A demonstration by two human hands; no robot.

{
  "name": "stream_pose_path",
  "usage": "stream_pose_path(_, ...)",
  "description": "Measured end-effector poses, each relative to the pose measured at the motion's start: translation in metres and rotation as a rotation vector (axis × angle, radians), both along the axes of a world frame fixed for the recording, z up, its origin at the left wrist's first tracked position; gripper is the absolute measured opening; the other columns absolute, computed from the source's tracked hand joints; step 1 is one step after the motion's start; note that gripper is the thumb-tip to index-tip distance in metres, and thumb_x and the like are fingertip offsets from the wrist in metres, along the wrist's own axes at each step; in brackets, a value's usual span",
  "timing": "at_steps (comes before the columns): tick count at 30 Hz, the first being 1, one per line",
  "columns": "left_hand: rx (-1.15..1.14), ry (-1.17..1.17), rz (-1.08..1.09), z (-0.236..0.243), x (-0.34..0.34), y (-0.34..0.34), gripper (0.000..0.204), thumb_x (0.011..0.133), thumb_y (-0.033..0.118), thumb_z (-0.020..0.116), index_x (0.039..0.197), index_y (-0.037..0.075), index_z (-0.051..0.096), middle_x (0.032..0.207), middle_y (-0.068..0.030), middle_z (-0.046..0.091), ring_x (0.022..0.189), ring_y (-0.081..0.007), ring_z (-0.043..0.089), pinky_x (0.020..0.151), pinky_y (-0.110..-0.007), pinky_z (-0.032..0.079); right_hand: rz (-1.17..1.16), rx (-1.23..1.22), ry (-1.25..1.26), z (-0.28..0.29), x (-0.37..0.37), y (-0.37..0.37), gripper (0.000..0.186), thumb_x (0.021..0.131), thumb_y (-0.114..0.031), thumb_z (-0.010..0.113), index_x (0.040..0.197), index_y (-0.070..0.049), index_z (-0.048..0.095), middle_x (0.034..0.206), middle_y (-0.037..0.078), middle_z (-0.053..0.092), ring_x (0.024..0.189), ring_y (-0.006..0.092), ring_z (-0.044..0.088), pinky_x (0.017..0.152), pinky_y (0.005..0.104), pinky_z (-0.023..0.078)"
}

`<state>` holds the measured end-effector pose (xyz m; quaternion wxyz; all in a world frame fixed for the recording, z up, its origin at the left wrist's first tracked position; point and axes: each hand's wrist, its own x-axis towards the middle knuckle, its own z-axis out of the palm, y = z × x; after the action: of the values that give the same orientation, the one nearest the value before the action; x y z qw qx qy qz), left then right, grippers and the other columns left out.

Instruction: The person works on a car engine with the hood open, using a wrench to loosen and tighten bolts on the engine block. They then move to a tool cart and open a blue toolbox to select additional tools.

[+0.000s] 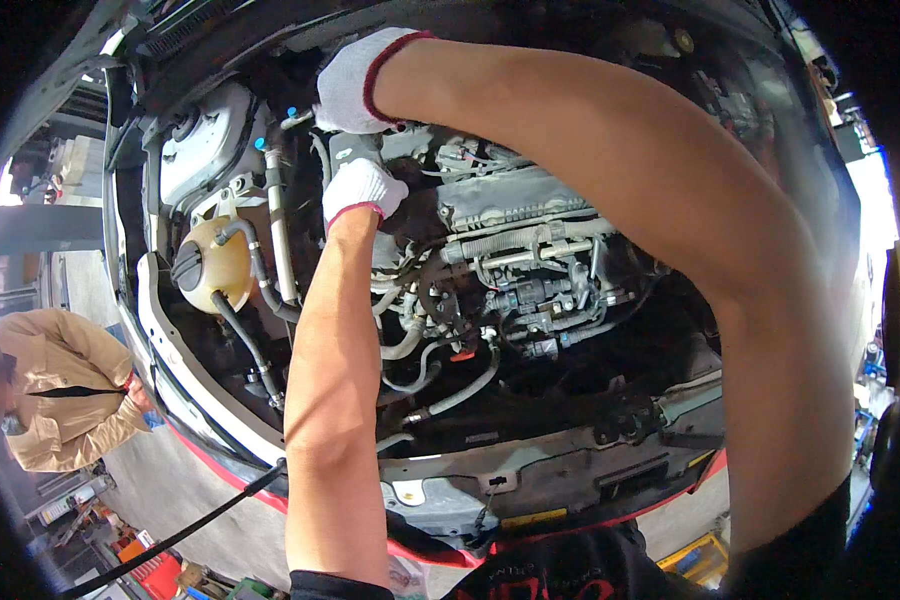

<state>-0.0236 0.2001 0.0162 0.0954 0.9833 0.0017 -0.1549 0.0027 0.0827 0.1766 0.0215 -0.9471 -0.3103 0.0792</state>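
Note:
My left hand [364, 188], in a white knit glove with a red cuff, reaches in from below and is closed at the lower end of a dark grey, rounded object [354, 150]. Its kind I cannot make out. Just above, my right hand [352, 88] in a matching glove curls down at the object's upper end. That arm arches over the engine from the right. The fingers of the right hand are mostly hidden, and whatever lies under them does not show. Right of both hands is the engine [515, 195], with its ribbed grey cover, hoses and connectors.
A yellowed coolant tank [213, 265] with a black cap stands left of my left forearm. Hoses and a metal pipe [278, 225] run between them. The front panel [560, 475] crosses below. A thin black rod [185, 530] slants at lower left. A person in tan workwear [65, 390] stands at the left.

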Motion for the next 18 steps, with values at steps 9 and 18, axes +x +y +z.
stream_pose_path(9, 0.024, 0.005, 0.074, 0.013, -0.008, -0.003, 0.062, 0.074, 0.035, 0.076, 0.122, -0.004, 0.065, 0.111, -0.0267, 0.072, 0.102, -0.0378, 0.072, 0.088, -0.044, 0.058, 0.081, -0.046, 0.030, 0.008, -0.007, -0.003, 0.032, 0.092, -0.028, 0.063, 0.107, -0.003, 0.078, 0.105, 0.022, 0.075, 0.096, 0.0386, 0.073, 0.085, 0.0459, 0.057)
stream_pose_path(18, 0.012, -0.004, 0.037, 0.003, -0.004, 0.001, 0.067, 0.073, 0.039, 0.077, 0.123, -0.003, 0.064, 0.109, -0.0257, 0.073, 0.102, -0.0376, 0.072, 0.089, -0.044, 0.058, 0.046, -0.080, 0.044, -0.004, 0.007, 0.001, 0.033, 0.091, -0.027, 0.069, 0.111, -0.002, 0.075, 0.103, 0.018, 0.075, 0.098, 0.0369, 0.072, 0.087, 0.0461, 0.056)
